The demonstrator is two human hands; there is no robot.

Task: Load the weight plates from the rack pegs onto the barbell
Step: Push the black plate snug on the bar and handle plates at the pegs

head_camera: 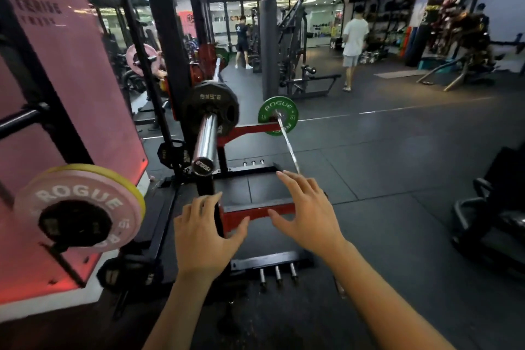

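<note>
**Q:** What lies nearest the lens?

**A:** Two bare hands, raised over the rack base. Left hand: fingers straight, slightly spread, thumb out to the side, gripping nothing. Right hand: fingers extended and apart, likewise free. Both palms face down and forward; the forearms run up from the lower edge, the right reaching farther ahead.

**Q:** Where are the task's things?

**A:** The barbell rests in the rack, its chrome sleeve pointing at the camera, with a black 2.5 kg plate already seated against the collar. A pink plate, with a yellow plate behind it and a small black plate in front, hangs on a rack peg at lower left, well apart from both hands. A green plate sits on a second, thinner bar beyond.

**Q:** How will a plate handle?

**A:** Probably rigid and dense; the pink plate's larger face suggests real weight. Best taken with both hands at opposite rim edges, drawn straight off the peg, hole aligned to the sleeve. The chrome sleeve looks smooth, so sliding should be easy.
</note>
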